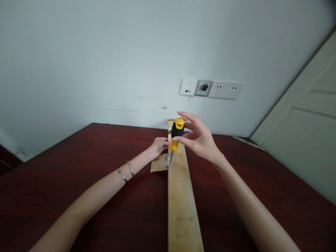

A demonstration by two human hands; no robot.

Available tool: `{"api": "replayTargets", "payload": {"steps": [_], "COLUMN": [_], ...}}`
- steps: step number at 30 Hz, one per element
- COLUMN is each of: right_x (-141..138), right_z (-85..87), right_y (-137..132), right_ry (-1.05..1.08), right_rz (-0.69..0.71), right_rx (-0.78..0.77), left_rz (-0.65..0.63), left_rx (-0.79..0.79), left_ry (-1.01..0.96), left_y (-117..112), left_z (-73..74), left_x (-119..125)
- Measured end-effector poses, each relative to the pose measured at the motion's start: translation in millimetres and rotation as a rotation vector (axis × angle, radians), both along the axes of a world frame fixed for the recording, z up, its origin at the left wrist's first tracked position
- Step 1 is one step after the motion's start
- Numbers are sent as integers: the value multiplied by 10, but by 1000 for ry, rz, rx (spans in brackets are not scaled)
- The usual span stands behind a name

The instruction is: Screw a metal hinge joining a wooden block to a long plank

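My right hand (201, 138) is closed around the yellow and black handle of a screwdriver (177, 129), thumb on the near side and fingers behind. The screwdriver's shaft points down to a metal hinge (168, 160) at the left edge of a long wooden plank (181, 196). Whether the tip sits in a screw is too small to tell. One leaf of the hinge lies on a small wooden piece (159, 163) left of the plank. Just beyond the hinge, my left hand (159, 145) grips the plank's left edge, its fingertips partly hidden.
The plank runs lengthwise over a dark red wooden table (118, 217) towards a white wall (105, 63). Sockets and switches (225, 90) are on the wall, one with a black plug (204, 87). A white panelled door (307, 122) stands at the right, near a thin strip (248, 142).
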State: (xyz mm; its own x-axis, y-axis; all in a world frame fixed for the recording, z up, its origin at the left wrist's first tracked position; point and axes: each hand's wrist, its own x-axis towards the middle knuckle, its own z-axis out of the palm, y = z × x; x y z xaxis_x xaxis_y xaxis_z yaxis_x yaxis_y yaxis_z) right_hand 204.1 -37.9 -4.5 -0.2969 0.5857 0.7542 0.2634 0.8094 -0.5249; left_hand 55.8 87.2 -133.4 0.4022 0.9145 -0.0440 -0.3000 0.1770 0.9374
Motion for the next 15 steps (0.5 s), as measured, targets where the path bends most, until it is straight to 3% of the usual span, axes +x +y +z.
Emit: {"api": "replayTargets", "payload": {"steps": [15], "right_x": [-12], "right_z": [35], "right_y": [-31], "right_ry": [-70], "right_rz": [7], "right_rx": [40], "left_rz": [5], "left_rx": [31], "left_ry": [-10], "left_y": [29], "left_z": [-39], "left_x": [17]}}
